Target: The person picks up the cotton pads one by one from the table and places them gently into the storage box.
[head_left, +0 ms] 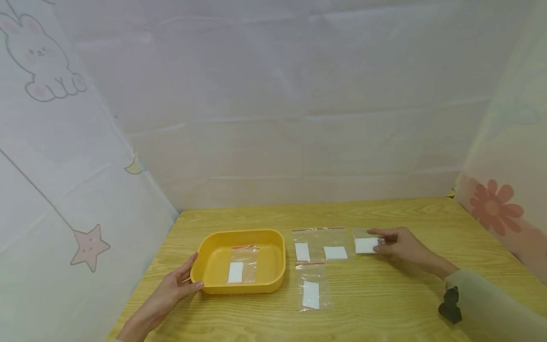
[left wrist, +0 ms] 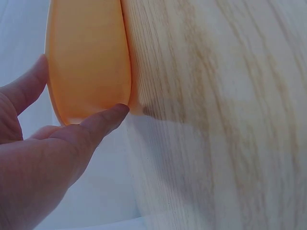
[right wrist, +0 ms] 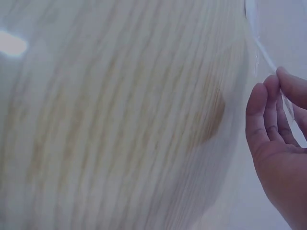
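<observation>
At the left end of a yellow plastic tray (head_left: 279, 266), my left hand (head_left: 171, 289) holds the corner, thumb on the near wall and fingers at the left rim. In the left wrist view, the thumb and fingers of the left hand (left wrist: 57, 148) span the tray's end wall (left wrist: 88, 57). Inside the tray lies a clear zip bag (head_left: 249, 266) containing a white rectangular piece (head_left: 235, 272). My right hand (head_left: 403, 249) pinches the right edge of another such bag (head_left: 366, 244) between thumb and fingers. The right wrist view shows the right hand (right wrist: 283, 129) with the bag's thin edge between its fingertips.
Between tray and right hand, two clear zip bags (head_left: 318, 236) lie side by side, each with a white piece. A third bag (head_left: 310, 292) lies nearer on the wood-grain table (head_left: 384, 304). A pale printed sheet (head_left: 273, 142) hangs behind and at both sides.
</observation>
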The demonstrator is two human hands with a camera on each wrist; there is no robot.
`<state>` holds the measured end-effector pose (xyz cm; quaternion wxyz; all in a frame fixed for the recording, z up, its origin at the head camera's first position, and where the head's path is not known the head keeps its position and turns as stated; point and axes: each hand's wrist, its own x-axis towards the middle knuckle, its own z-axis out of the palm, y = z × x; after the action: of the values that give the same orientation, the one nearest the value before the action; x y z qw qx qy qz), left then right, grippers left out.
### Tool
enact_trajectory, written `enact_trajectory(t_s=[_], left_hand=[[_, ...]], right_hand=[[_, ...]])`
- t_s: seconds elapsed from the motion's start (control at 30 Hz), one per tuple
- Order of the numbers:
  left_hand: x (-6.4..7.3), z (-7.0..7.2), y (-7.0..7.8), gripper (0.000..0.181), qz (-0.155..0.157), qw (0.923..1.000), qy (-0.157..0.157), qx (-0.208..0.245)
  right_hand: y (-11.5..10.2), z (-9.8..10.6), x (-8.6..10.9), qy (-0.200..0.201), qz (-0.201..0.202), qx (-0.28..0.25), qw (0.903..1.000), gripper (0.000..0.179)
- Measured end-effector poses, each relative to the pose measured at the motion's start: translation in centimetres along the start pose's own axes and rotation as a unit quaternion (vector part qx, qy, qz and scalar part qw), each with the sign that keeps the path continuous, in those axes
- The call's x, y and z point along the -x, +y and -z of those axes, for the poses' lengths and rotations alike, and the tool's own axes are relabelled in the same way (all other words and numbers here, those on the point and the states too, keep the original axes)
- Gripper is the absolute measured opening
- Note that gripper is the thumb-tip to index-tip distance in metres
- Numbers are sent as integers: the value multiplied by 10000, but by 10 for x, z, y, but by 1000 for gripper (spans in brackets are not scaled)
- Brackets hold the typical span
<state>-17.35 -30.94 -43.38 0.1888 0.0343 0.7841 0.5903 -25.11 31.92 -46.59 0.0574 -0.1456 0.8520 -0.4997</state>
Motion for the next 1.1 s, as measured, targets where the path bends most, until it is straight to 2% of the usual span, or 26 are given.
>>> enact_trajectory(t_s=[0.23, 0.57, 0.8, 1.1], left_hand=[[1, -1, 2, 90, -8, 10000, 17, -30], [1, -2, 2, 90, 38, 9999, 119, -64], [1, -1, 1, 91, 1, 10000, 45, -18], [2, 0, 1, 91, -85, 9999, -48, 51]], right_hand=[[-4, -1, 2, -390, 45, -720, 9966, 67], [-16, 0, 3, -1112, 342, -1398, 9833, 71], [-29, -3, 3, -1314, 558, -1405, 9797, 80], [-51, -8, 3, -1384, 557, -1604, 9757, 83]])
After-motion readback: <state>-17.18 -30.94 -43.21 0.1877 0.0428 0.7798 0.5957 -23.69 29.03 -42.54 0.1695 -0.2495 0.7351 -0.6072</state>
